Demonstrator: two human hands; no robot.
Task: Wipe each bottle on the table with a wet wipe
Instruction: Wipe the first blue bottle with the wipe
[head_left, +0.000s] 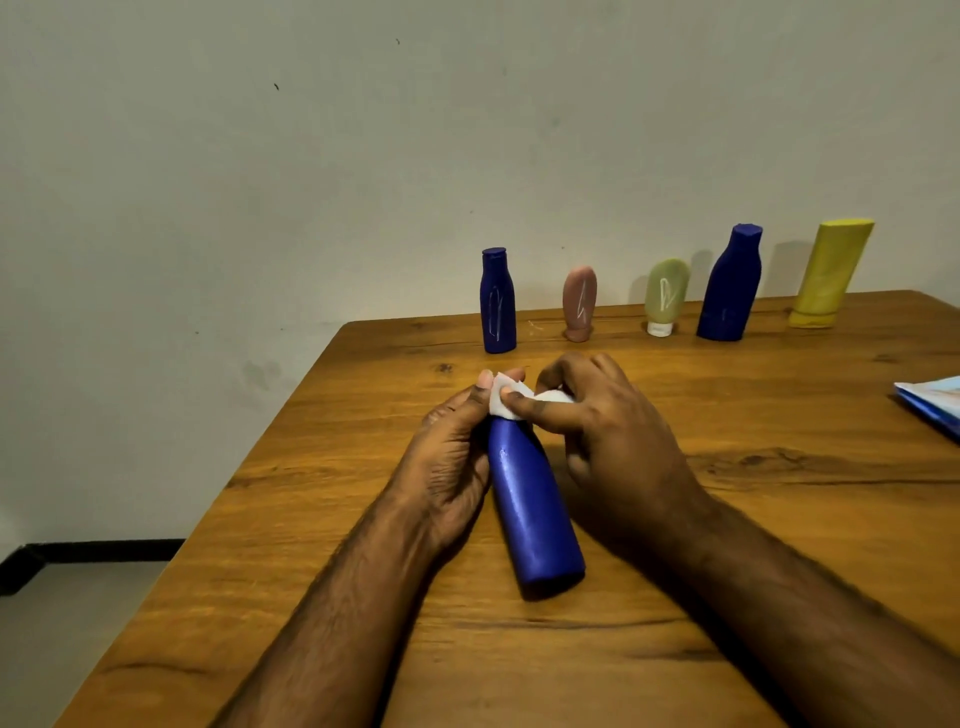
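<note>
A blue bottle (532, 512) is held tilted over the wooden table (363, 415), its base toward me and its top pointing away. My left hand (449, 467) grips its upper part from the left. My right hand (608, 441) presses a white wet wipe (506, 400) around the bottle's top, which the wipe and fingers hide. Along the far edge stand a small blue bottle (498, 301), a pink tube (579, 304), a pale green tube (665, 296), a larger blue bottle (730, 286) and a yellow bottle (831, 275).
A blue and white packet (935, 402) lies at the table's right edge, partly cut off by the frame. A grey wall rises behind the table. The table's left edge drops to a light floor (67, 623) with a dark skirting.
</note>
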